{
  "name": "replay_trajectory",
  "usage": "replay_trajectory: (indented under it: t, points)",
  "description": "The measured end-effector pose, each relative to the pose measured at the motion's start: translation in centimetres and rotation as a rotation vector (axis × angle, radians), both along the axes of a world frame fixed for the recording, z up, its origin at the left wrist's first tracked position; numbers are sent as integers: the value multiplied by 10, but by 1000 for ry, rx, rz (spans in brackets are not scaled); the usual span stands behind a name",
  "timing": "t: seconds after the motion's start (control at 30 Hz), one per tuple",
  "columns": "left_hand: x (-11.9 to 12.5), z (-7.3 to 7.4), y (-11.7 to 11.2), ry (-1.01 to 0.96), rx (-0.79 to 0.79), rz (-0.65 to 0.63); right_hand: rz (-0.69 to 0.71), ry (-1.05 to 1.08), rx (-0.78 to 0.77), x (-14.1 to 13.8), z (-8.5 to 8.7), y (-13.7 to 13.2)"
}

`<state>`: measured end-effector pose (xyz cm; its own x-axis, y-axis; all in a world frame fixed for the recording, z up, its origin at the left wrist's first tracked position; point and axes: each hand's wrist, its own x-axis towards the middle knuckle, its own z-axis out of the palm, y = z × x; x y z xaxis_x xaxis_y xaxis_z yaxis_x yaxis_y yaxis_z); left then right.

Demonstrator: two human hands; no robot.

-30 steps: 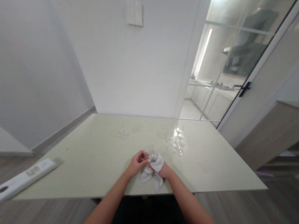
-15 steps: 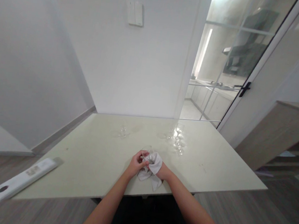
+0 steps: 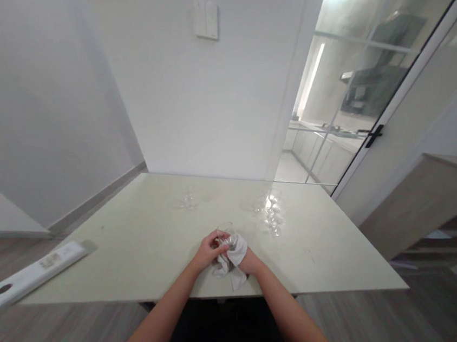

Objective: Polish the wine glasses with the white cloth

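Close to the table's front edge, my left hand [image 3: 209,249] is closed around a clear drinking glass [image 3: 225,227]. The rim of this glass points up and away from me. A white cloth [image 3: 238,249] is bunched against the glass and hangs down below it. My right hand [image 3: 248,261] grips the cloth, and most of its fingers are hidden under the folds. The glass's lower part is covered by my fingers and the cloth, so I cannot see its full shape.
One clear glass [image 3: 188,198] stands at the back left of the pale table [image 3: 138,248]. Several clear glasses [image 3: 272,215] cluster at the back right. A white power strip [image 3: 38,273] lies over the left edge. A wall rises behind, beside a glass door [image 3: 334,95].
The cloth's folds below the glass have shifted slightly. Both hands keep their hold in nearly the same place, and the other glasses have not moved.
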<state>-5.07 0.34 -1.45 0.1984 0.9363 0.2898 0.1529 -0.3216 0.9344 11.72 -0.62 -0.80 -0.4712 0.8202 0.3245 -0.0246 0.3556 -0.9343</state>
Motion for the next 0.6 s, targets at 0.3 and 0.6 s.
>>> replay_trajectory:
  t: [0.3, 0.6]
  points:
    - [2, -1, -1, -43, -88, 12, 37, -58, 59, 3, -3, 2]
    - [2, 0, -2, -77, -102, 3, 14, -42, 39, 3, -6, 3]
